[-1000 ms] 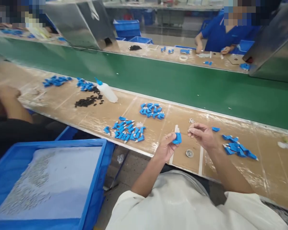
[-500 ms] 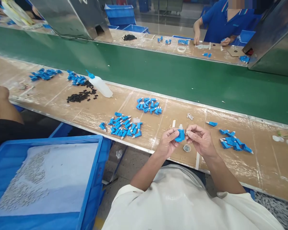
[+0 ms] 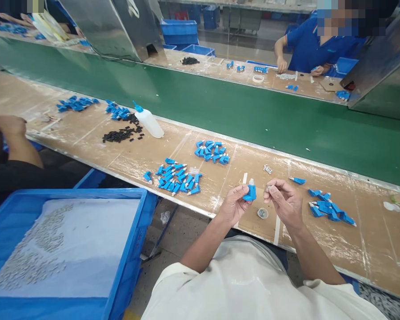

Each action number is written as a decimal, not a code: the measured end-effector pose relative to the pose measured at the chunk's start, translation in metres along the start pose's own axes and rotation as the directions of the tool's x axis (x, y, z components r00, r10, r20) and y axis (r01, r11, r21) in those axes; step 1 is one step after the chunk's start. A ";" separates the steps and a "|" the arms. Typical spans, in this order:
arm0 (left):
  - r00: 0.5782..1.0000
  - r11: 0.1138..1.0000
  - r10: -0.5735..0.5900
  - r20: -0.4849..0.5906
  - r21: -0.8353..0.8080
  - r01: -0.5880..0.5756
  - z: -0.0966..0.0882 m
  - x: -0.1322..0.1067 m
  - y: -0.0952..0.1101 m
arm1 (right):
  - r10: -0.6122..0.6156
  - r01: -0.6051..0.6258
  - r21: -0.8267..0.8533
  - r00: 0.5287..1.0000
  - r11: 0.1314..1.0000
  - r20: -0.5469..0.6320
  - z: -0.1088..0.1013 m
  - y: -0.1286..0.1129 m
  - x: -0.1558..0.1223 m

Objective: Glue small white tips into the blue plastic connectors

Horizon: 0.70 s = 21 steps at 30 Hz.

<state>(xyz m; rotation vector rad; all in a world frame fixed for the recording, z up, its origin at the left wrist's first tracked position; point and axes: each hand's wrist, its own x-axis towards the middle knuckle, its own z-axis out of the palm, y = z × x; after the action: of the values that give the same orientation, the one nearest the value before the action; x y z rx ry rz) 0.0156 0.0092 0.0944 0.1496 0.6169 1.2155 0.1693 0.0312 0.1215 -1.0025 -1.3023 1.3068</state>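
Blue plastic connector (image 3: 250, 193), white tip up, is pinched between the thumb and fingers of the left hand (image 3: 235, 205), above the near edge of the bench (image 3: 370, 249). Just to its right, the right hand (image 3: 286, 203) has thumb and forefinger closed on a tiny pale part (image 3: 268, 188), a small gap away from the connector. Under the fingers a small round metal cup (image 3: 262, 213) sits on the bench. A heap of blue connectors (image 3: 330, 208) lies right of the right fingers and a larger heap (image 3: 176, 175) left of the left fingers. Beyond the fingers are a third heap (image 3: 211, 151), a cluster of silver pieces (image 3: 267, 169) and the green conveyor belt (image 3: 253, 111). Far to the left a squeeze bottle (image 3: 149, 123) lies beside black parts (image 3: 122, 134). A blue crate (image 3: 130, 258) stands near left.
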 end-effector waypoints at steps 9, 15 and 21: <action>0.998 0.998 -0.041 0.037 0.041 0.040 -0.003 -0.002 -0.003 | -0.049 0.049 -0.003 0.998 0.999 -0.037 -0.003 0.010 0.001; 0.992 0.995 -0.047 0.121 0.098 0.035 -0.007 0.002 -0.008 | -0.049 0.049 -0.115 0.999 0.992 -0.001 -0.008 0.011 -0.005; 0.985 0.979 -0.104 0.136 0.187 0.078 -0.013 0.002 -0.006 | -0.013 0.058 -0.206 0.977 0.977 0.214 -0.019 -0.005 -0.006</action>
<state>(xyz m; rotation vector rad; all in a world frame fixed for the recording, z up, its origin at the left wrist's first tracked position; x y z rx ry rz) 0.0145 0.0063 0.0799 0.3565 0.6001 1.0488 0.1898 0.0280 0.1246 -0.9995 -1.6425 1.2942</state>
